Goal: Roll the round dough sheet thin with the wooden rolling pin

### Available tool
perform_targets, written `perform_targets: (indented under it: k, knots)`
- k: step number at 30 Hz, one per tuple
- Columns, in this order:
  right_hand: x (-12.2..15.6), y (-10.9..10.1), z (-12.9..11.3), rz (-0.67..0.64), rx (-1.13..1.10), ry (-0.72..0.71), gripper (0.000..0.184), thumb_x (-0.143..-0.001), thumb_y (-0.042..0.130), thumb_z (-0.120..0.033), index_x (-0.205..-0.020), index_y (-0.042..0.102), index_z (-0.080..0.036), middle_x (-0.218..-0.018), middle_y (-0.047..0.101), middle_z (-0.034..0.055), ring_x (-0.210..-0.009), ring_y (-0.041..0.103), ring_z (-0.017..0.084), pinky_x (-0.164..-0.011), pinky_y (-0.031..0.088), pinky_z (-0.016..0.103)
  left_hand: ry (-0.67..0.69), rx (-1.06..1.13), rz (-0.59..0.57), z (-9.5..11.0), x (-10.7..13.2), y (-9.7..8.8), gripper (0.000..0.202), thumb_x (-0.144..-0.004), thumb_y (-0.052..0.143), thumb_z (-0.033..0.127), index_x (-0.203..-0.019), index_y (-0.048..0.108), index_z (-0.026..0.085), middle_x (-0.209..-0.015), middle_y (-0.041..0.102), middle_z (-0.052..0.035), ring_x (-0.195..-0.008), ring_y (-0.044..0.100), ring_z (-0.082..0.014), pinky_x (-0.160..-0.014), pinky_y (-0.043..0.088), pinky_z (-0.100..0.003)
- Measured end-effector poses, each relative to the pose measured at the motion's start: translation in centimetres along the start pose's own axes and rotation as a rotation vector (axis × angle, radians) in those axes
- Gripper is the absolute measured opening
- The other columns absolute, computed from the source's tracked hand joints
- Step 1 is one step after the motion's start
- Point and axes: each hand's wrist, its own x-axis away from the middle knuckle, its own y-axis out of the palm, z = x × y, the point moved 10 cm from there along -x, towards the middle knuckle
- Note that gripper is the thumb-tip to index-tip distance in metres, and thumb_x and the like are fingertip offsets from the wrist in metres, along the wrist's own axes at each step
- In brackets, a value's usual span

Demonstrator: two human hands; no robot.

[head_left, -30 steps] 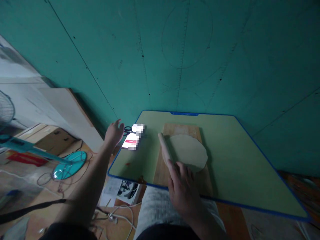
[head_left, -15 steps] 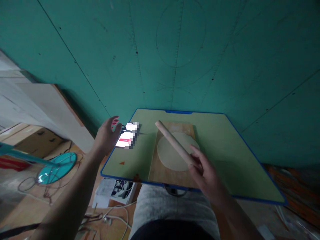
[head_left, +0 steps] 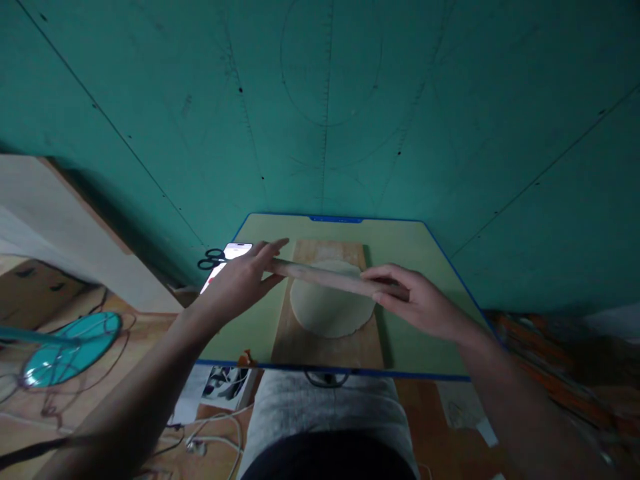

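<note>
A wooden rolling pin lies across the far part of a flat round of pale dough. The dough rests on a wooden board, which sits on a low green table with a blue rim. My left hand rests on the pin's left end, fingers stretched out flat. My right hand is at the pin's right end, its fingers over the top and the thumb along the near side.
A lit phone and black scissors lie at the table's far left corner. A teal wall stands right behind the table. A teal fan base, cables and papers are on the floor to the left.
My right hand swung the rolling pin from the board's left edge to lie crosswise over the dough. My left hand left the phone and came onto the pin's left end.
</note>
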Motion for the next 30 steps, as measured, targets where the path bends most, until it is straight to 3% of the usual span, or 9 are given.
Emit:
perform_targets:
  k: [3, 8, 13, 16, 20, 22, 25, 27, 30]
  knots:
    - [-1.8, -1.7, 1.9, 0.025, -0.059, 0.036, 0.03, -0.085, 0.062, -0.035, -0.111, 0.066, -0.022, -0.104, 0.072, 0.0048, -0.097, 0.068, 0.02, -0.085, 0.056, 0.035, -0.019, -0.107, -0.092, 0.9, 0.2, 1.0, 0.022, -0.093, 0.057, 0.036, -0.108, 0.067, 0.022, -0.086, 0.072, -0.0058, -0.075, 0.07, -0.0236, -0.062, 0.048, -0.029]
    - [-5.9, -2.5, 5.6, 0.153, 0.088, 0.037, 0.024, -0.088, 0.054, -0.035, -0.09, 0.069, -0.017, -0.084, 0.071, 0.0048, -0.077, 0.063, 0.017, -0.07, 0.047, 0.029, -0.106, -0.182, -0.142, 1.2, 1.0, 2.4, 0.03, -0.09, 0.059, 0.05, -0.087, 0.067, 0.022, -0.062, 0.067, -0.003, -0.054, 0.065, -0.0212, -0.048, 0.036, -0.026]
    - [-9.9, 0.3, 8.5, 0.216, 0.233, 0.128, 0.019, -0.087, 0.053, -0.025, -0.073, 0.063, -0.018, -0.068, 0.062, -0.0001, -0.067, 0.055, 0.014, -0.064, 0.037, 0.026, -0.107, -0.108, -0.071, 3.4, 4.1, 3.4, 0.034, -0.095, 0.049, 0.042, -0.117, 0.066, 0.022, -0.061, 0.069, -0.0032, -0.047, 0.063, -0.0193, -0.043, 0.035, -0.026]
    - [-11.9, 2.8, 9.1, 0.195, 0.217, 0.14, 0.013, -0.084, 0.055, -0.02, -0.075, 0.064, -0.018, -0.067, 0.059, -0.0015, -0.066, 0.053, 0.014, -0.063, 0.036, 0.025, -0.024, 0.033, -0.013, 7.8, 6.9, 4.5, 0.051, -0.094, 0.045, 0.028, -0.144, 0.045, 0.021, -0.059, 0.069, -0.0006, -0.041, 0.061, -0.0176, -0.041, 0.037, -0.026]
    - [-13.4, 6.0, 8.9, 0.1, 0.185, 0.097, 0.013, -0.08, 0.055, -0.014, -0.083, 0.068, -0.017, -0.071, 0.058, -0.0014, -0.069, 0.053, 0.014, -0.067, 0.039, 0.024, 0.064, 0.213, 0.08, 13.4, 8.6, 6.4, 0.067, -0.087, 0.05, 0.017, -0.151, 0.03, 0.015, -0.065, 0.072, -0.0002, -0.045, 0.063, -0.0177, -0.043, 0.042, -0.027]
    - [-13.5, 7.0, 8.7, 0.053, 0.177, 0.062, 0.017, -0.079, 0.055, -0.011, -0.086, 0.069, -0.016, -0.075, 0.057, -0.001, -0.073, 0.054, 0.014, -0.07, 0.041, 0.024, 0.067, 0.237, 0.086, 14.7, 8.3, 7.6, 0.058, -0.086, 0.053, 0.016, -0.143, 0.042, 0.015, -0.066, 0.071, -0.0011, -0.046, 0.062, -0.0173, -0.043, 0.042, -0.027]
    - [-13.4, 7.5, 8.4, 0.006, 0.209, -0.005, 0.02, -0.08, 0.054, -0.009, -0.091, 0.069, -0.016, -0.083, 0.057, 0.0008, -0.078, 0.055, 0.014, -0.074, 0.043, 0.025, 0.108, 0.268, 0.004, 16.2, 7.2, 9.7, 0.021, -0.083, 0.057, 0.012, -0.103, 0.063, 0.018, -0.063, 0.068, -0.0012, -0.048, 0.061, -0.0166, -0.044, 0.042, -0.027]
    - [-13.3, 7.6, 8.3, -0.009, 0.263, -0.04, 0.023, -0.082, 0.052, -0.009, -0.096, 0.07, -0.017, -0.09, 0.059, 0.0034, -0.086, 0.057, 0.016, -0.081, 0.045, 0.027, 0.171, 0.277, -0.032, 17.2, 6.5, 10.3, 0.01, -0.083, 0.058, 0.01, -0.079, 0.06, 0.02, -0.062, 0.064, -0.0008, -0.052, 0.06, -0.0164, -0.048, 0.044, -0.028]
    - [-13.4, 8.1, 8.1, -0.056, 0.371, -0.067, 0.031, -0.087, 0.05, -0.011, -0.113, 0.067, -0.014, -0.112, 0.062, 0.0103, -0.109, 0.057, 0.019, -0.098, 0.042, 0.032, 0.271, 0.231, -0.015, 18.4, 5.5, 10.3, 0.013, -0.087, 0.063, 0.019, -0.074, 0.059, 0.02, -0.071, 0.064, -0.0029, -0.066, 0.062, -0.0197, -0.055, 0.048, -0.032]
